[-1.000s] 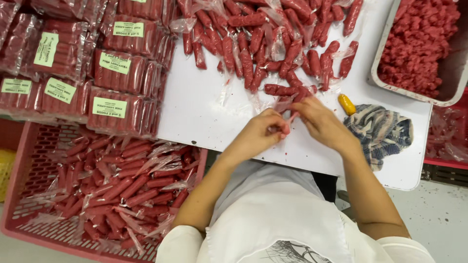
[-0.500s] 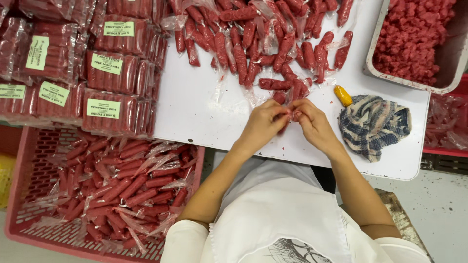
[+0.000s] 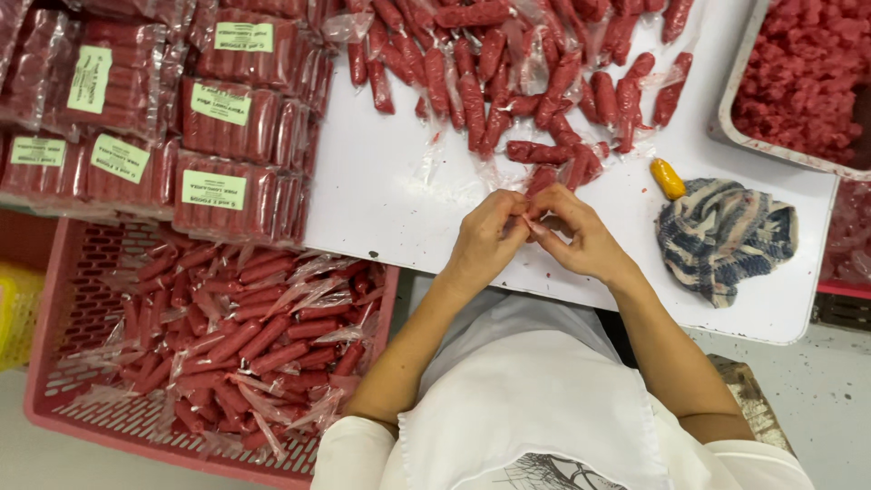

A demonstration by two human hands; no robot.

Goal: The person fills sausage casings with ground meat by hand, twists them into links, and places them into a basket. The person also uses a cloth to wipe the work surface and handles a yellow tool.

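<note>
Both hands meet over the near edge of the white worktop (image 3: 390,200), fingertips pressed together. The left hand (image 3: 485,240) is curled, fingers closed toward the thumb; the right hand (image 3: 581,238) is likewise pinched shut. Between their fingertips sits a small red sausage (image 3: 528,223) with its clear wrapper, mostly hidden by the fingers, so its full shape cannot be told.

Just beyond the hands lies a loose heap of sausages (image 3: 508,82): short, plump, dark red cylinders with rounded ends, each in crinkled clear film with twisted tails. They overlap too much to count, but there are dozens.

To the right of the hands, near them, lies one small yellow oblong thing (image 3: 669,178), smooth and glossy, touching one crumpled cloth (image 3: 726,234), soft and woven, striped blue and cream. Past it, at the worktop's far right corner, stands one metal tray (image 3: 726,127) filled with coarse red minced meat.

On the left, flat sealed packs (image 3: 227,191) of sausages are stacked in rows, each with a pale green label; about eight labels show. Below them, beside the person's left arm, one pink plastic crate (image 3: 63,354) with a slotted wall holds many more wrapped sausages, lying every way. The person wears a white apron (image 3: 535,399).
</note>
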